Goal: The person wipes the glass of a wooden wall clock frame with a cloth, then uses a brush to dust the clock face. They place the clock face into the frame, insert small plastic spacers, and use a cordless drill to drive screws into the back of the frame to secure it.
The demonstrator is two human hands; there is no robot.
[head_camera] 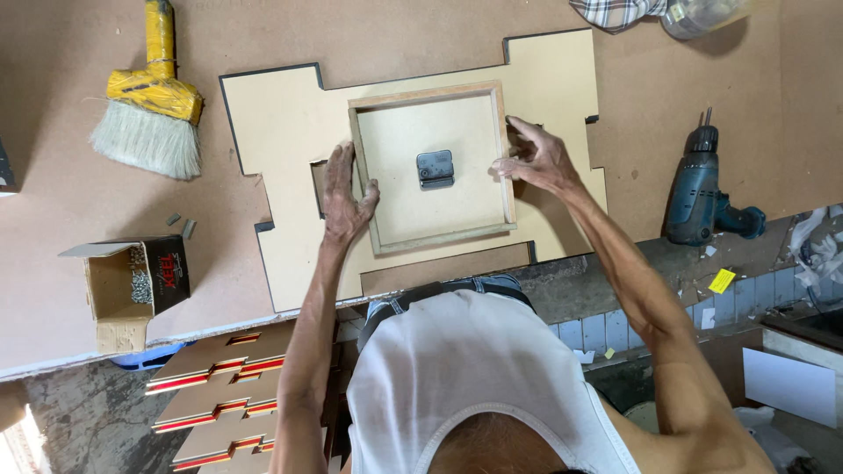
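Nearest you: white sleeveless shirt (479, 369), then both forearms reaching out. Your left hand (345, 195) lies flat, fingers spread, on the left rail of the shallow square wooden frame (436, 167); no closed grip. Your right hand (537, 158) pinches the right rail, fingers curled over its edge. The frame sits face-down on a pale notched cut-out board (281, 123), mid-bench, with a small black clock movement (435, 168) at its centre. Judged light, stiff; the rails look safest to hold.

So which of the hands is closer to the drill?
Right. The right hand rests on the wooden frame's right edge, the side toward the drill; the left hand presses the frame's far, left edge.
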